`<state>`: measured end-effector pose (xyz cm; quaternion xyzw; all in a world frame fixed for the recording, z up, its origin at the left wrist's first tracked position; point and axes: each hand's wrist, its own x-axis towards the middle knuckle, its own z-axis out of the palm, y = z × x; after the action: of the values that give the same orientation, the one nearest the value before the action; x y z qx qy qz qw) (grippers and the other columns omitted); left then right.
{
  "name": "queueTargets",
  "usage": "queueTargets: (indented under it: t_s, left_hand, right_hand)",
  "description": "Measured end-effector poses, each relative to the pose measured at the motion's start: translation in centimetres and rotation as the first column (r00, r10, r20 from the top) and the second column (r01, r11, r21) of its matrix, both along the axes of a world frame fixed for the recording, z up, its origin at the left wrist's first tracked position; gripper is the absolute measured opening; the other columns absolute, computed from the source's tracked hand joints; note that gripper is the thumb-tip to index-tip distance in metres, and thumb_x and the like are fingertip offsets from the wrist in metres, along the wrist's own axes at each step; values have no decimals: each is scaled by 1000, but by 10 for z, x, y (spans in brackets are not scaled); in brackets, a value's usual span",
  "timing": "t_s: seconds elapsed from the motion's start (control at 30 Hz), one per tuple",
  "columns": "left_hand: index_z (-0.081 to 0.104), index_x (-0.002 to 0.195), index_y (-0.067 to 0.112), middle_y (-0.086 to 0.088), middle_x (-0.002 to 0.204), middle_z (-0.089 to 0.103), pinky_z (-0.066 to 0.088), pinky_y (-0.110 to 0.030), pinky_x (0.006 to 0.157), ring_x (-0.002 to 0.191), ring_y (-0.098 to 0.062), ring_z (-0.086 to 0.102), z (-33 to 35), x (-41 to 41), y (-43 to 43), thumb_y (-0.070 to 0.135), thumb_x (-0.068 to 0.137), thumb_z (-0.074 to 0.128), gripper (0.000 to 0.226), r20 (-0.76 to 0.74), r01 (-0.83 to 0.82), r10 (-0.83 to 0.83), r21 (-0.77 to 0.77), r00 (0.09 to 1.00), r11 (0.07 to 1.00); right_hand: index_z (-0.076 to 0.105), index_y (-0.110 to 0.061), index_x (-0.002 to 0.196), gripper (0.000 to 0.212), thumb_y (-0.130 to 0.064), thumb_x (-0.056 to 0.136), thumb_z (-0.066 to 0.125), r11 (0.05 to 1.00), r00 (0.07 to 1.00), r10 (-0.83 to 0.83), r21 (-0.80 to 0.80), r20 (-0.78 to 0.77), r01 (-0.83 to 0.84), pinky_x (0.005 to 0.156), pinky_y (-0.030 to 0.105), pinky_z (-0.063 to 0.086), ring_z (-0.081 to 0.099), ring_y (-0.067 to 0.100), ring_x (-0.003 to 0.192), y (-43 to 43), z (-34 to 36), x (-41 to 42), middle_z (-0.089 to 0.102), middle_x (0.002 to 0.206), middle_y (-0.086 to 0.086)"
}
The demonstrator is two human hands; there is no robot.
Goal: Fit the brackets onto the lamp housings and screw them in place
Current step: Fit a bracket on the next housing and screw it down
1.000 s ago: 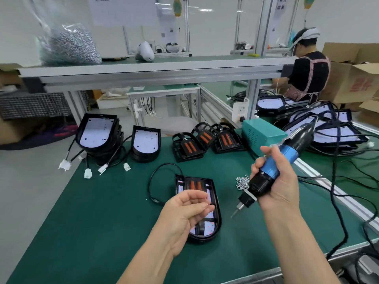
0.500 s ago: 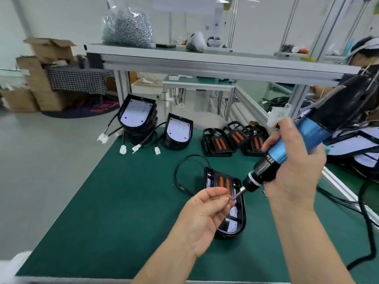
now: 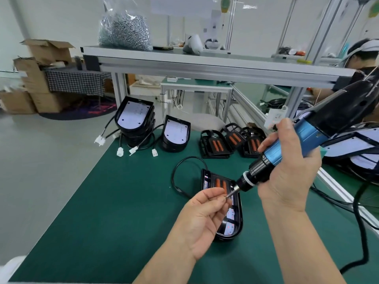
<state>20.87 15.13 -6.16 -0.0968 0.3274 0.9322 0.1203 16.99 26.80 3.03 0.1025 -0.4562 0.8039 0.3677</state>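
The green-matted worktop (image 3: 102, 212) kept everything within arm's reach. One black, round-ended plastic lamp housing (image 3: 231, 226) lay flat beneath the hands, open side up, probably so it could be screwed from above. Three more housings with orange strips (image 3: 213, 144) stood in a row behind, beside two groups of white-faced housings (image 3: 134, 117); the left group was a stack I could not count. The right hand (image 3: 287, 177) wrapped its grip round one blue-and-black electric screwdriver (image 3: 303, 138), tilted so the bit met the single small screw (image 3: 225, 197) pinched in the grip of the left hand (image 3: 205, 218), apparently to load it.
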Motion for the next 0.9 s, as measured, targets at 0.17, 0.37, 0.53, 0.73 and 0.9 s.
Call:
queueTargets:
  t_s: [0.17,0.37,0.53,0.73,0.9]
  left_hand:
    - [77,80,2,-15,83,70,59,-22,65,74,-22,73,-2,2,4,-12,69,68,19,-15,-36,36,10,999,999]
    - [74,81,3,-12,78,68,59,-22,68,76,-24,71,-3,5,8,-9,66,70,20,-47,-131,132,7,990,991]
    - [75,79,2,-14,82,70,59,-22,67,76,-24,72,2,3,9,-11,65,70,20,-4,-149,150,82,989,985]
    - [75,79,4,-14,84,70,59,-23,67,75,-23,72,8,3,15,-10,66,70,20,-9,-138,140,100,990,985]
    - [76,80,4,-13,83,70,59,-23,70,79,-25,72,7,1,11,-8,66,71,19,-35,-135,137,51,990,990]
  right_hand:
    - [57,-19,88,15,-27,91,69,1000,1000,-12,-12,2,12,60,30,45,53,11,56,0,-1,1,59,63,-11]
    - [54,-15,100,27,-39,93,62,999,999,49,-20,3,-48,63,29,48,56,12,61,3,-3,3,63,71,-12]
    - [59,-12,107,27,-32,90,67,999,1000,2,36,-20,-2,63,33,52,59,16,62,7,-2,1,62,79,0]
    - [57,-12,107,25,-27,90,68,999,999,48,12,4,-48,63,31,47,52,16,62,3,7,-8,53,90,10]
    - [58,-13,94,13,-18,90,69,999,1000,3,-36,13,-2,60,31,47,54,16,65,-2,6,-12,53,79,8]
